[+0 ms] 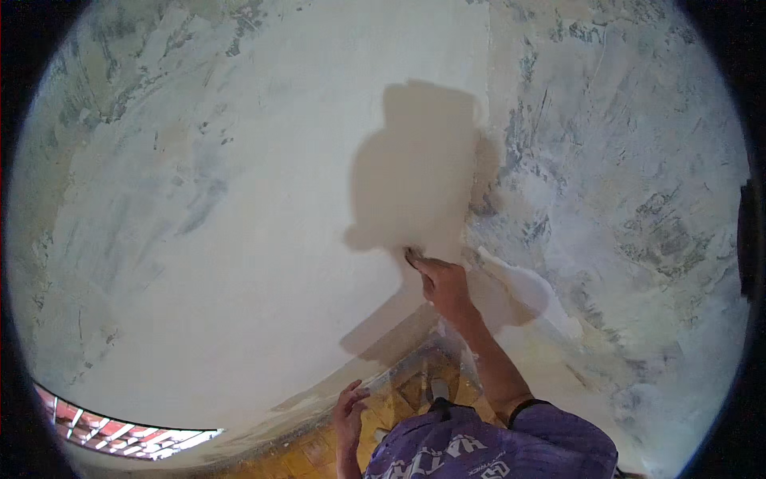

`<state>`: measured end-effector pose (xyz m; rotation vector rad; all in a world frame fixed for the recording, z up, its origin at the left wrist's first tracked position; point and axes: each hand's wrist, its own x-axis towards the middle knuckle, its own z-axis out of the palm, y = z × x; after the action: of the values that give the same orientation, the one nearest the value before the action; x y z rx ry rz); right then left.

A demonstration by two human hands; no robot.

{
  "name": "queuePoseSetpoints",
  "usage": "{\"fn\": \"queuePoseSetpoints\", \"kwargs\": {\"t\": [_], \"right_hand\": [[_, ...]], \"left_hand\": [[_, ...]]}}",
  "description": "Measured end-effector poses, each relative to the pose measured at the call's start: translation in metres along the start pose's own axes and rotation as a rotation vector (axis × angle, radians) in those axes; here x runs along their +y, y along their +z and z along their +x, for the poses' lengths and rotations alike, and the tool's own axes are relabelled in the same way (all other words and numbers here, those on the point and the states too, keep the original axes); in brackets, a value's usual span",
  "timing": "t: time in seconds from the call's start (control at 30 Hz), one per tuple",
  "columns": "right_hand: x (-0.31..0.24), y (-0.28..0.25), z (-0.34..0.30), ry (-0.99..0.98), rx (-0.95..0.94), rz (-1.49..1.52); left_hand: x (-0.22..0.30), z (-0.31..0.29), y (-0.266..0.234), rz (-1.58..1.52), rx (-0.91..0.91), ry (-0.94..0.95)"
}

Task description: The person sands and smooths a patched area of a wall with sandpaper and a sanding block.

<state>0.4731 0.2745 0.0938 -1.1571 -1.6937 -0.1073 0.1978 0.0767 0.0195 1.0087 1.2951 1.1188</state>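
My right hand (447,289) reaches out to a plastered wall (279,176), its index finger stretched forward and the other fingers folded under. A small dark thing (410,257) shows at the fingertips, against the wall; it is too small to tell its kind. My left hand (349,405) hangs low, away from the wall surface, with loosely bent fingers apart and nothing in them. The wall's middle is smooth and pale, while both sides have rough grey-green smears. Right of my right hand, a whiter patch of plaster (550,307) stands out.
A large shadow of my head and arm falls across the smooth plaster. Below, a yellow-brown tiled floor (311,455) meets the wall's lower edge. A barred opening (120,435) lets in light at lower left. A dark object (748,239) stands at the far right edge.
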Motion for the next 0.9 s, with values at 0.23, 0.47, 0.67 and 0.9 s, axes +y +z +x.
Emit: {"fn": "queuePoseSetpoints", "kwargs": {"t": [0.23,0.47,0.67,0.9], "right_hand": [[-0.023,-0.084,0.117,0.133,0.679,-0.282],[-0.011,-0.024,0.102,0.133,0.338,-0.409],[-0.039,0.0,-0.02,0.335,-0.278,0.304],[-0.117,0.015,-0.131,0.774,-0.662,0.804]], "left_hand": [[0.022,0.003,0.01,0.102,0.013,0.061],[0.004,-0.014,-0.016,0.078,0.059,0.091],[-0.001,-0.027,-0.038,0.077,0.019,0.075],[0.004,-0.02,-0.026,-0.041,-0.13,0.069]]}}
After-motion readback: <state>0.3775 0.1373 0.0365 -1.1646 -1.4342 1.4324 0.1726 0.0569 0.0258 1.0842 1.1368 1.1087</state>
